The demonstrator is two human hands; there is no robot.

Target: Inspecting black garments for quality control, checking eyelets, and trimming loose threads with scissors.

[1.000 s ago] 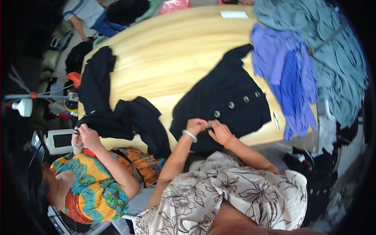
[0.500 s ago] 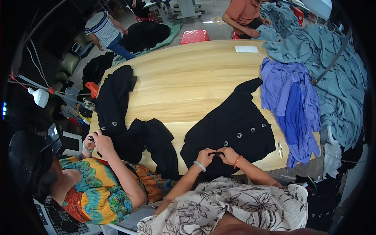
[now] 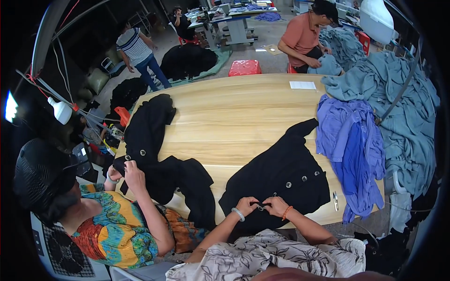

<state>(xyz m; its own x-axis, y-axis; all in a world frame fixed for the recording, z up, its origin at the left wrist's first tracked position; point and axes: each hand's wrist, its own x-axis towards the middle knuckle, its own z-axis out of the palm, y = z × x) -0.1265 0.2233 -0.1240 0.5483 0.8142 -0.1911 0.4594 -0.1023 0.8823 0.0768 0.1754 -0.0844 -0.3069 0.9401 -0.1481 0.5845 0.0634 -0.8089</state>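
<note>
On the table before me lies a black garment (image 3: 272, 173) with several round, shiny buttons along its right part. My left hand (image 3: 246, 206), wearing a pale bangle, pinches the garment's near edge. Just beside it my right hand (image 3: 276, 207), with an orange bead bracelet, is closed on the same edge. A round button (image 3: 260, 208) shows between the two hands. The fingertips are partly hidden by the cloth. Metal thread snips (image 3: 335, 201) rest on the table to the right of the garment.
At my left a co-worker (image 3: 122, 215) handles another black garment (image 3: 150, 126). Purple shirts (image 3: 349, 140) and a large grey-green cloth heap (image 3: 398, 103) cover the table's right side. White paper (image 3: 303, 85) lies on the far tabletop (image 3: 220, 117). Beyond stand a red stool (image 3: 244, 67) and other people.
The view has tilted up, so everything sits lower in the picture. My hands have parted slightly at the garment's edge, and a button now shows between them. The co-worker's hands have shifted slightly.
</note>
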